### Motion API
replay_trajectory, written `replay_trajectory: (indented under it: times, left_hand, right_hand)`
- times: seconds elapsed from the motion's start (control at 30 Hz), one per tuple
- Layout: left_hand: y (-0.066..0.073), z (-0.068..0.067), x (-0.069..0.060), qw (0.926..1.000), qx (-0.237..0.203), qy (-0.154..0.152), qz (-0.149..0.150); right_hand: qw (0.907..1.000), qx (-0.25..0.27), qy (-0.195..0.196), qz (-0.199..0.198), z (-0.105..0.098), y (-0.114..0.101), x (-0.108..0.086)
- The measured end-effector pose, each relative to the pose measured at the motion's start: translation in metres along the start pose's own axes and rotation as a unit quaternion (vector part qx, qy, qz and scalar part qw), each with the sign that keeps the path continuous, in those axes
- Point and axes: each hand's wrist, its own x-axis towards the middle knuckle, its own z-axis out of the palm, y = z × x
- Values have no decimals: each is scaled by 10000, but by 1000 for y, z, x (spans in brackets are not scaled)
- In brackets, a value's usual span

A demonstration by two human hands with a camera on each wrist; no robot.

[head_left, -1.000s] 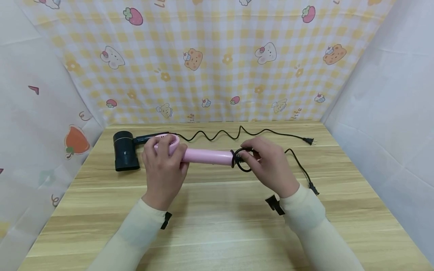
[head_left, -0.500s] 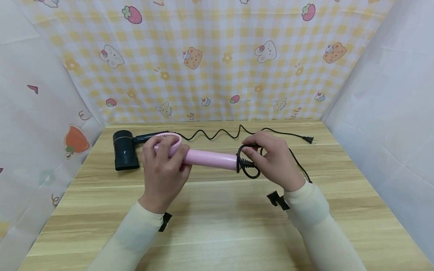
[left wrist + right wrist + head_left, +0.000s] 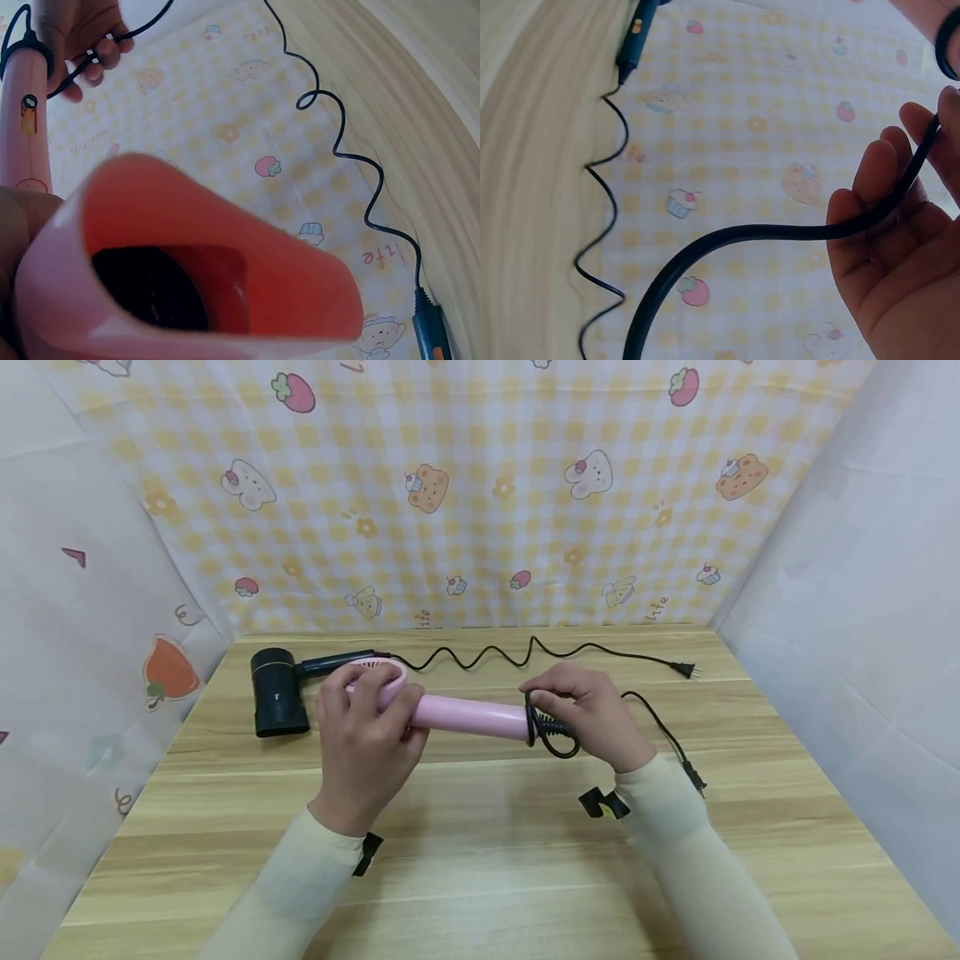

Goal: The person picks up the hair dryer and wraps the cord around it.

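My left hand (image 3: 367, 747) grips a pink hair dryer (image 3: 472, 716) by its head, holding it off the table with the handle pointing right. In the left wrist view the dryer's wide nozzle (image 3: 300, 285) fills the lower part. Its black cord (image 3: 765, 232) loops around the handle's end and hangs in a small curl below. With thumb and fingertips, my right hand (image 3: 592, 718) pinches this cord close to the handle end. The right wrist view shows the cord crossing the fingers of that hand. The free end of the cord, with its plug (image 3: 694, 775), lies on the table at right.
A dark hair dryer (image 3: 277, 693) lies at the table's back left, its handle pointing right. Its wavy cord (image 3: 491, 650) runs along the back to a plug (image 3: 684, 670). A patterned cloth (image 3: 487, 527) hangs behind the wooden table (image 3: 480, 860), with white sheets at both sides.
The right hand first moved right, then back left, bringing the cord against the handle's end. The pink dryer shifted slightly right, and its handle end dipped. The dark dryer stayed put.
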Motion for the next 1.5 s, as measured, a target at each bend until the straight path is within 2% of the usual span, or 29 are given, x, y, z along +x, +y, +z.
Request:
replay_trajectory:
  times: [0.2,0.4,0.5,0.6,0.67,0.73,0.83,0.9,1.03,1.17,1.5]
  left_hand:
    - [1,1,2,10000,19,34,-59]
    - [2,3,3,9997,53,29,-239]
    - [1,4,3,9995,61,18,-315]
    - [1,6,4,9992,55,21,-383]
    - [0,6,4,9991,52,41,-429]
    - [0,7,4,9989,68,55,-459]
    - [-2,8,3,9987,107,63,-488]
    - [-3,8,3,9986,132,62,-517]
    - [-4,9,2,9980,184,4,-596]
    - [-6,9,0,9973,240,-109,-685]
    - [-9,13,-8,9957,428,-328,-756]
  right_hand:
    - [9987,418,-201,192,13,7,-5]
    - [9990,436,56,45,29,12,-11]
    - [9995,271,165,-3,35,15,-13]
    - [9994,233,110,243,40,14,-16]
    - [9979,269,-13,591,42,13,-18]
    - [9938,474,-165,987,45,11,-20]
    - [9885,588,-317,1359,48,7,-23]
    - [9887,544,-488,1305,50,5,-24]
    - [9914,-25,-865,977,54,1,-30]
    - [9892,-588,-1063,815,56,-3,-34]
    - [9851,-816,-1261,841,58,-14,-38]
